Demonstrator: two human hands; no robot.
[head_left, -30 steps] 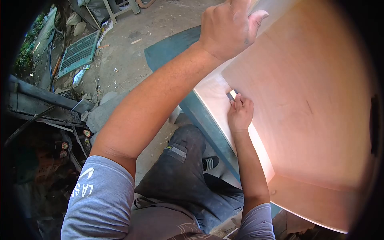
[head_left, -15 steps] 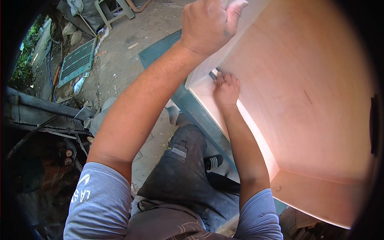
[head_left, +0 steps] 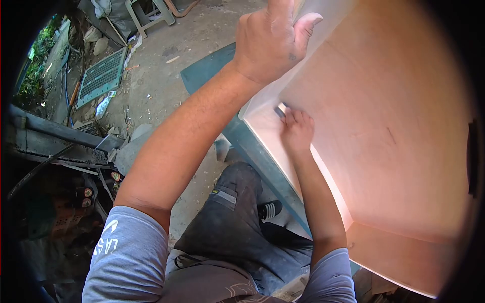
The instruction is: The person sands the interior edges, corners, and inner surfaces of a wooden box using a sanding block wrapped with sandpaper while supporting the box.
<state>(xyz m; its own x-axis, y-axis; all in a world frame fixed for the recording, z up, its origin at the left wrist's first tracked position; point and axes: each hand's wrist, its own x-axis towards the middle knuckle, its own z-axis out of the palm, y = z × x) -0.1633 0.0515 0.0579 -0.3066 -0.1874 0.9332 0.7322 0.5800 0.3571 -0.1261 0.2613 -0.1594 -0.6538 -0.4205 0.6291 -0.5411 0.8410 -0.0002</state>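
Observation:
My left hand (head_left: 273, 43) is at the raised pale side panel (head_left: 323, 28) of a wooden box, straddling its edge with the thumb sticking out over the inner side. The fingertips are partly cut off by the top of the view. Inside the box, my right hand (head_left: 298, 129) grips a small grey-and-white sanding block (head_left: 282, 108) against the surface near the corner. The broad reddish-brown wooden panel (head_left: 384, 116) fills the right side, with pale dust along its lower inner edges.
Beneath the box lies a green board or tabletop (head_left: 207, 68). A green plastic grate (head_left: 102, 77) and a clear bottle (head_left: 103, 106) are on the dirty ground to the left. A plastic stool (head_left: 149, 17) stands at the back. Dark clutter and a metal beam (head_left: 60, 134) are at lower left.
My right hand has drawn the sanding block slightly back from the corner. The left hand stays at the side panel; the whole view has shifted a little.

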